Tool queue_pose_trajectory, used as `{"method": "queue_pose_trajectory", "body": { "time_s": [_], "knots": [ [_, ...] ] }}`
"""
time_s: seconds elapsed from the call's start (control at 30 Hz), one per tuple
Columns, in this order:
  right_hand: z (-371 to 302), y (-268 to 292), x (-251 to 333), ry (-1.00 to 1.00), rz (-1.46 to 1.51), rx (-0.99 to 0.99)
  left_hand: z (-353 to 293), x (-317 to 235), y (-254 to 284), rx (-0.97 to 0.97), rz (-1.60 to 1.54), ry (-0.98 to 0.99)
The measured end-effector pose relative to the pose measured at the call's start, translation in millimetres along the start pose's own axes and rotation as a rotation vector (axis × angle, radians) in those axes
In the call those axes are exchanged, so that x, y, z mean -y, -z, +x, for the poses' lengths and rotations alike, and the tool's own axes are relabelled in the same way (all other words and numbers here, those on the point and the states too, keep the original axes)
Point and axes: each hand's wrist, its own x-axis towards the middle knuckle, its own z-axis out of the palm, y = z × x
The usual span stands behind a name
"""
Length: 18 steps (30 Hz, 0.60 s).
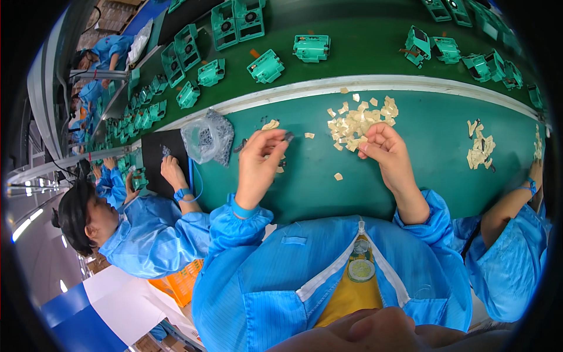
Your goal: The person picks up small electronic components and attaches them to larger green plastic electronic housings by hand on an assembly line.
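Observation:
My left hand (pixel 261 164) is raised over the green bench, its thumb and fingers pinched on a small dark grey piece (pixel 288 136). Under and around that hand lie more dark bits and a few cream scraps (pixel 271 125), partly hidden by it. My right hand (pixel 390 155) is closed in a pinch at the near edge of a loose pile of small cream pieces (pixel 352 123). What its fingertips hold, if anything, blends with the pile. One cream piece (pixel 338 176) lies alone nearer to me, and another (pixel 309 135) lies between my hands.
A clear plastic bag (pixel 208 138) of grey parts stands at the left, beside a black mat (pixel 159 161) where a co-worker's hand (pixel 172 173) reaches. Behind a pale rail (pixel 281 92), green housings (pixel 312 48) sit on the conveyor. Another cream pile (pixel 481 149) lies near a co-worker's arm at right.

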Motion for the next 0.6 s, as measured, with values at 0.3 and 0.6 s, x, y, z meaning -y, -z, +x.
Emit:
{"method": "queue_pose_trajectory", "body": {
  "time_s": [0.3,0.6],
  "knots": [
    [8.8,-63.6,-27.9,-0.02,-0.317,0.239,-19.2,8.5,13.1,-0.165,-0.084,-0.077],
    [12.7,-53.5,-5.0,0.048,-0.314,0.068,-14.4,-19.3,-20.7,0.134,0.014,-0.239]
  ]
}}
